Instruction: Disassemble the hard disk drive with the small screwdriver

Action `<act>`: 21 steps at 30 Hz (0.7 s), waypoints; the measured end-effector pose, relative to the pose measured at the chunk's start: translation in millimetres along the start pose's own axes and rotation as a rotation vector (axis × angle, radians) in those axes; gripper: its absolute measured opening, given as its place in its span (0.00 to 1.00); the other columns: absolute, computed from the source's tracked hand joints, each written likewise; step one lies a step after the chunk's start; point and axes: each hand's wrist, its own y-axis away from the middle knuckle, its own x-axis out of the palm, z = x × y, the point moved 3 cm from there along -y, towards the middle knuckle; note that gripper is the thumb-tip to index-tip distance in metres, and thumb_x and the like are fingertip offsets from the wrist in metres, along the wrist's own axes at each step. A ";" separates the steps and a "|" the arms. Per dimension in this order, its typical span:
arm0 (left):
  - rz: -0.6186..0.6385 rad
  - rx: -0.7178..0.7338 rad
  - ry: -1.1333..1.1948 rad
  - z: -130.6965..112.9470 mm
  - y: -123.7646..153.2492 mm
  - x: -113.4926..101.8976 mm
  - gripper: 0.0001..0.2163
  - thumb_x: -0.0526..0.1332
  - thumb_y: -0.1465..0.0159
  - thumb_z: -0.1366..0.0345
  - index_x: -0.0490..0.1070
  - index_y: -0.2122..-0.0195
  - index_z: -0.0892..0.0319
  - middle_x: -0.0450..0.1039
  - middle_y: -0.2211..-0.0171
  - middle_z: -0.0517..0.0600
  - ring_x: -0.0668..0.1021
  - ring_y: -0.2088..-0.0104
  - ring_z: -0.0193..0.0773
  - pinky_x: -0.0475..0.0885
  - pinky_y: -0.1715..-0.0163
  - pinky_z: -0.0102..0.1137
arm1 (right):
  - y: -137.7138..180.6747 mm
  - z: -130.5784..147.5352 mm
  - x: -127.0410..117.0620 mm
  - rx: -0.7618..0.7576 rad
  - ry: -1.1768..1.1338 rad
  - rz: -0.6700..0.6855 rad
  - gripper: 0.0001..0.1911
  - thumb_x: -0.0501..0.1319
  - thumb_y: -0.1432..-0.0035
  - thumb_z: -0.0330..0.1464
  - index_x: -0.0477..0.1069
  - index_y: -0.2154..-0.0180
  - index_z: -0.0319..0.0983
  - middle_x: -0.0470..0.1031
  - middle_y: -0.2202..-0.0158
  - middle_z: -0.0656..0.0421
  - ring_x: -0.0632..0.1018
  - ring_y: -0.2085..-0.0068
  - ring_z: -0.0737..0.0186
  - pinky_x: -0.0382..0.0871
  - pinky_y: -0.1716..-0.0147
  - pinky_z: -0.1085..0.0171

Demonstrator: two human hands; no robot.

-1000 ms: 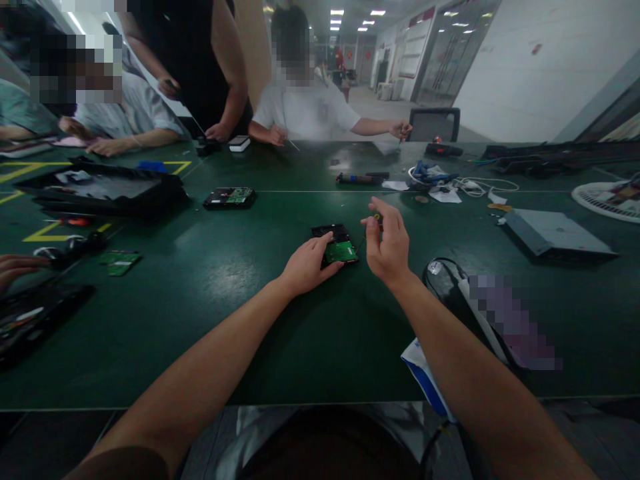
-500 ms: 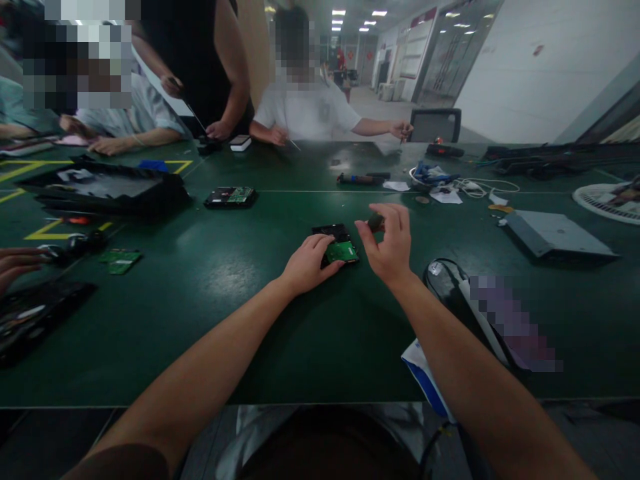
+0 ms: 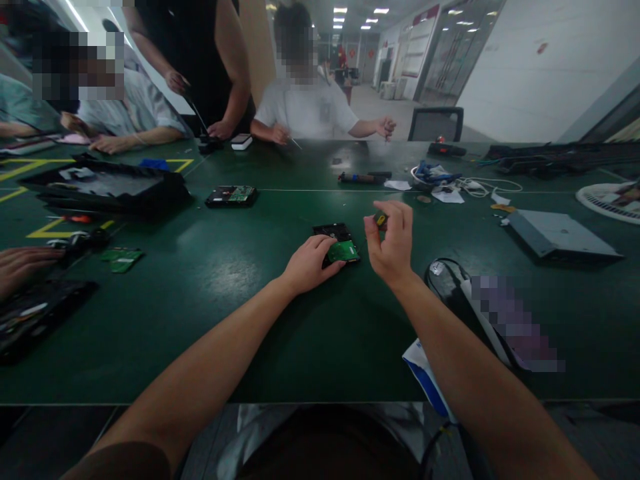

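"Drive [image 3: 342, 237] on the bench [image 3: 260, 340], under your left grip [image 3: 311, 265]: why there?"

"It lies flat in front of me. My left fingers reach over its left side, thumb at the near edge, so they hold it; I'd judge that keeps it from sliding."

"And your right grip [image 3: 392, 239]?"

"Narrow, thumb and fingers pinched on a small dark tool [image 3: 381, 219] with a yellow mark. I hold it raised, just right of the drive, perhaps so the green board [image 3: 345, 252] shows. Whether its tip touches anything, I can't tell."

"The other drive [image 3: 231, 196]?"

"Farther off, to the left, well apart from both hands."
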 end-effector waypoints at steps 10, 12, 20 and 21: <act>-0.006 0.004 -0.002 -0.3 0.0 0.6 0.25 0.63 0.32 0.50 0.67 0.39 0.59 0.72 0.42 0.59 0.74 0.41 0.52 0.72 0.40 0.46 | 1.3 -0.4 1.0 0.011 -0.081 0.061 0.20 0.50 0.26 0.35 0.60 0.36 0.46 0.72 0.44 0.50 0.79 0.54 0.56 0.78 0.50 0.49; -0.004 0.002 -0.005 -0.6 -0.2 0.6 0.25 0.63 0.32 0.50 0.67 0.39 0.59 0.72 0.42 0.60 0.74 0.40 0.53 0.73 0.40 0.47 | 1.3 -0.6 0.6 0.007 -0.050 0.040 0.19 0.54 0.28 0.37 0.63 0.38 0.46 0.72 0.46 0.51 0.78 0.51 0.53 0.78 0.51 0.48; -0.006 0.006 -0.004 0.3 0.0 0.5 0.25 0.63 0.32 0.50 0.67 0.39 0.58 0.72 0.42 0.59 0.74 0.40 0.53 0.73 0.40 0.47 | -0.9 1.6 -1.1 -0.020 -0.009 0.023 0.19 0.52 0.27 0.37 0.66 0.39 0.47 0.71 0.49 0.51 0.76 0.48 0.51 0.78 0.49 0.47; -0.007 0.006 -0.004 0.6 0.0 0.7 0.25 0.63 0.32 0.50 0.67 0.39 0.58 0.72 0.42 0.59 0.74 0.40 0.53 0.73 0.40 0.47 | -0.8 1.3 -0.4 -0.018 -0.021 0.037 0.19 0.50 0.27 0.36 0.64 0.37 0.47 0.72 0.47 0.51 0.77 0.48 0.52 0.78 0.50 0.47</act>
